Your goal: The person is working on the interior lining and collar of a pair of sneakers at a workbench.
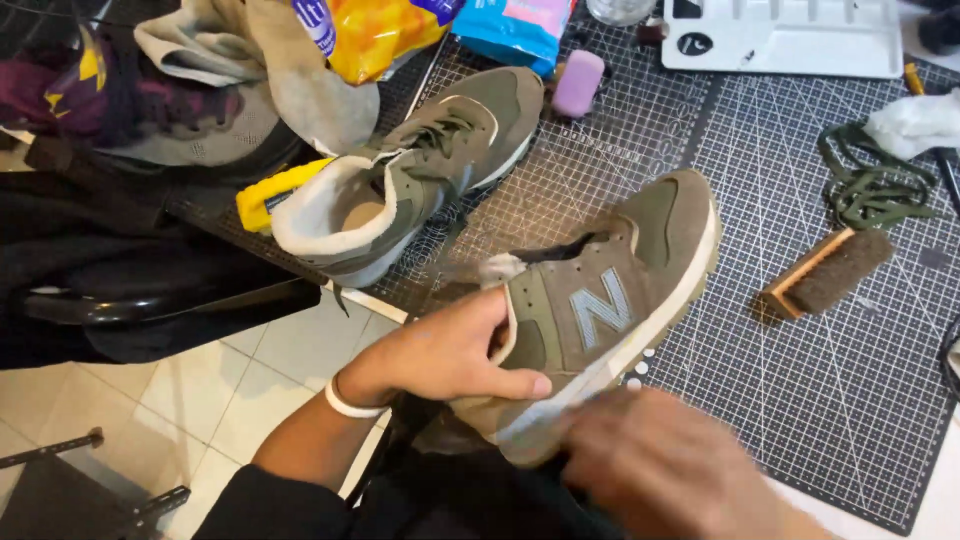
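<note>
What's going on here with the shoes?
A person holds an olive-green sneaker over the edge of a gridded cutting mat. The left hand grips its heel, fingers tucked into the opening, while the right hand, blurred, is at the sole near the heel. The matching second sneaker lies on the mat, laces in. A wooden brush and loose green laces lie to the right.

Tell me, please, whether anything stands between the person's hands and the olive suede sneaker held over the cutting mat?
Nothing visible does. The left hand already grips the heel of the olive suede sneaker, fingers tucked inside its collar. The blurred right hand is at its sole edge; whether it holds anything is unclear.
</note>
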